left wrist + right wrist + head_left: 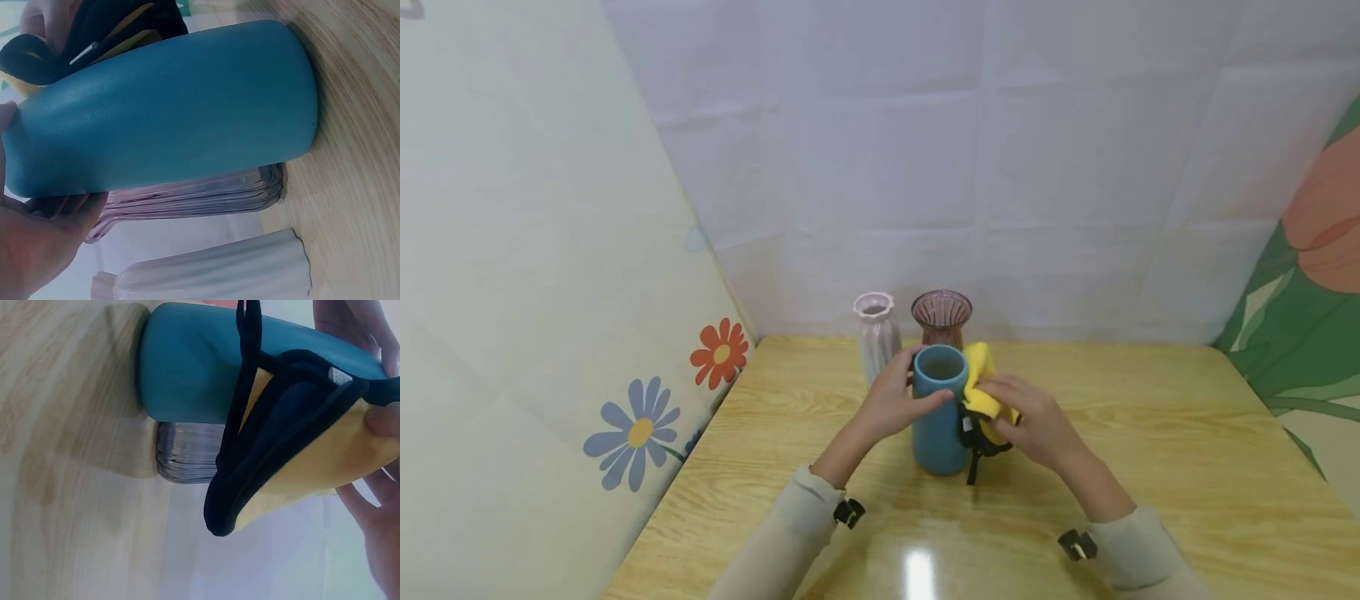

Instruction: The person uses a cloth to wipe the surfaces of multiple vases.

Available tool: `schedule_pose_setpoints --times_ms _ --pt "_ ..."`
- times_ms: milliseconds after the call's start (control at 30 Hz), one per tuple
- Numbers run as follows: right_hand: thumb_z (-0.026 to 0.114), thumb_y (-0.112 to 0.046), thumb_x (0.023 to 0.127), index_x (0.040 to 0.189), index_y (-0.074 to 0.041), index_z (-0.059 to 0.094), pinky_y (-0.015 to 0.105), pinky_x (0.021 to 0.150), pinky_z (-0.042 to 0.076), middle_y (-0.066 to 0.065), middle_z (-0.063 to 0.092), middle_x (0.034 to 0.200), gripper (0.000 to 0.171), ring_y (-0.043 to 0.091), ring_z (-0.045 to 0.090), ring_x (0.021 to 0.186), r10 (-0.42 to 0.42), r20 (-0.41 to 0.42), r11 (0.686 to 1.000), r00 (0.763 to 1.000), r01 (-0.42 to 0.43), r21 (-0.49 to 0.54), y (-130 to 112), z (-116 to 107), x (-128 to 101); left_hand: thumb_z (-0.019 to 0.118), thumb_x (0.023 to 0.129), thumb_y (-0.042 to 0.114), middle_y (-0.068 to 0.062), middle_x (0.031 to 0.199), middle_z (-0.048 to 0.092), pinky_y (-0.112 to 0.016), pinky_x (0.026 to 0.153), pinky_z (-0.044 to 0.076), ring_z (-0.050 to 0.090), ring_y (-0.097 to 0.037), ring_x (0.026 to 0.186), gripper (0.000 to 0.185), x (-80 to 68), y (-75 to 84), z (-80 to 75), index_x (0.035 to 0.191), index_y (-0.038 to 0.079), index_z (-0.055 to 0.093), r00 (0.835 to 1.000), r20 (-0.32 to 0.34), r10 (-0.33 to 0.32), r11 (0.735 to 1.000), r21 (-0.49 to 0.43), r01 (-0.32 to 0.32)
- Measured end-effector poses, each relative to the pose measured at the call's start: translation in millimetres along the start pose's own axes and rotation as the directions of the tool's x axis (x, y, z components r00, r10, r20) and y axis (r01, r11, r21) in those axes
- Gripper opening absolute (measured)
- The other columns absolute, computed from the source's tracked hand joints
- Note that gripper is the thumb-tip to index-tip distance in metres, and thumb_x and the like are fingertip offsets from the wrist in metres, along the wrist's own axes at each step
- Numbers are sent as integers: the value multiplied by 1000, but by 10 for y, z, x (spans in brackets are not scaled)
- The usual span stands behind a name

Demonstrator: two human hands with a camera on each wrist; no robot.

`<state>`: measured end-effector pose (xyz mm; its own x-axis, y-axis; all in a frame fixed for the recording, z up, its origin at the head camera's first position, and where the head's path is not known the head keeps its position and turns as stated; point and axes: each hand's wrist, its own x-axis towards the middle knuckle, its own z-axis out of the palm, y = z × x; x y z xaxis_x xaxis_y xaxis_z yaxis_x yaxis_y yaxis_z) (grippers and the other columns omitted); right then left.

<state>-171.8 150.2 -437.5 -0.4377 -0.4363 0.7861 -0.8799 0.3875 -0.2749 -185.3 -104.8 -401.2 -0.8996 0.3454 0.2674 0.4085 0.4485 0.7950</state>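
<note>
A blue cylindrical vase (938, 442) stands upright on the table, its round mouth facing up. Around its upper part my left hand (891, 404) grips it, thumb on the near side and fingers behind. My right hand (1037, 421) pinches a folded yellow cloth (979, 371) with black edging against the vase's right side. In the right wrist view, the cloth's dark edging (275, 444), a hanging loop and a small white label show. The left wrist view has the smooth blue vase (175, 106) lengthwise; the fingers behind it are partly hidden.
Behind the blue vase stands a purple ribbed glass vase (942, 310) with a flared rim, partly covered. A pale pleated vase (877, 337) is at the back left. The wooden table (1120, 392) meets a white sheet (1075, 167) at its far edge.
</note>
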Motion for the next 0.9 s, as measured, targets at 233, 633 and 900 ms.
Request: schedule_pose_setpoints --times_ms 233,633,900 --pt "77 7 68 117 -4 70 28 97 55 11 70 117 50 31 67 105 18 -3 1000 1000 -18 -3 9 41 -54 80 86 41 -4 136 57 -55 106 48 55 -22 126 78 13 -26 -15 148 10 43 1000 10 20 1000 -12 -20" --pt "77 5 69 117 -5 71 42 84 61 9 71 115 50 28 68 101 54 -3 998 999 -54 29 -15 132 -173 80 88 33 -6 137 57 -54 108 47 55 -23 127 74 25 -12 -55 148 10 44 999 46 16 999 -51 -13" --pt "78 4 69 116 -5 71 46 83 61 10 71 114 48 29 68 101 68 36 996 997 -70 55 -36 187 -262 80 88 28 -6 136 58 -53 106 48 56 -23 125 72 45 -74 -59 147 9 45 998 51 45 997 -62 -42"
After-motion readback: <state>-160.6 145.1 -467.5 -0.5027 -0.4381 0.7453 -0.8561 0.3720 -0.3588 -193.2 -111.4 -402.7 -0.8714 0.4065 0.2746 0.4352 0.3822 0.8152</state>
